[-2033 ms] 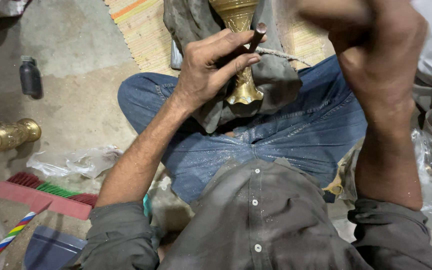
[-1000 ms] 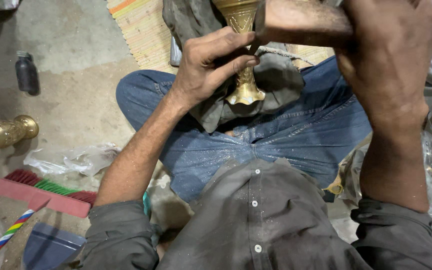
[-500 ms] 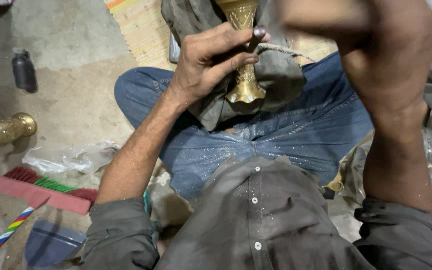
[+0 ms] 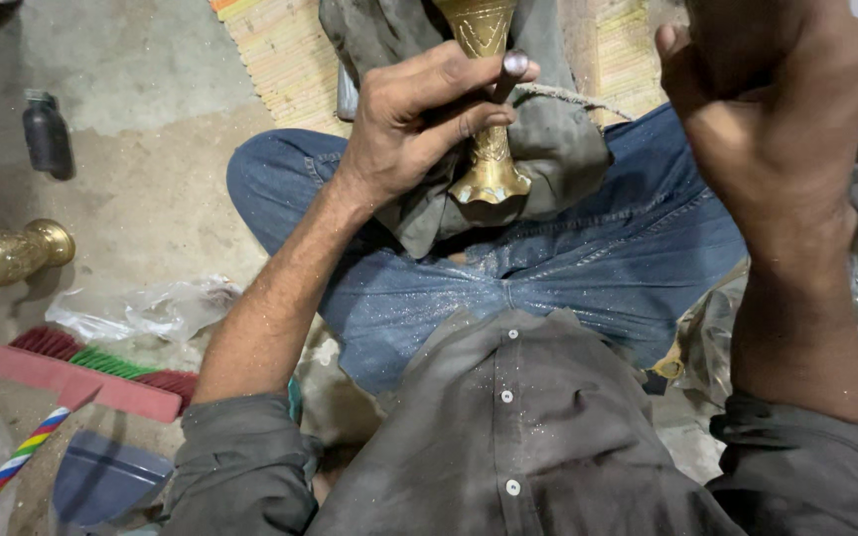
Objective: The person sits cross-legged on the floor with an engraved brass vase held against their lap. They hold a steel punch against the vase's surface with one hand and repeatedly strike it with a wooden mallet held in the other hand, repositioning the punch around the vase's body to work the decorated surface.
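While the left hand [image 4: 419,124] pins a brass vase [image 4: 484,99] on a grey cloth [image 4: 558,149] across the lap, its grip is clamped around both the vase's narrow stem and a thin metal punch [image 4: 510,71] set against the engraved body. The vase lies in the far middle of the view, its flared foot pointing near, its top cut off by the frame edge. The right hand [image 4: 762,119] is raised at the far right with its grip closed into a fist; whatever it holds is hidden behind the fingers. This looks like chasing or engraving work in mid-stroke. A sound next blow would call for the punch tip to sit steady on the pattern and the stem not to roll. On the floor at the left lie another brass piece [image 4: 7,253], a dark bottle [image 4: 47,134], crumpled plastic [image 4: 146,310] and a red-backed brush [image 4: 91,372].
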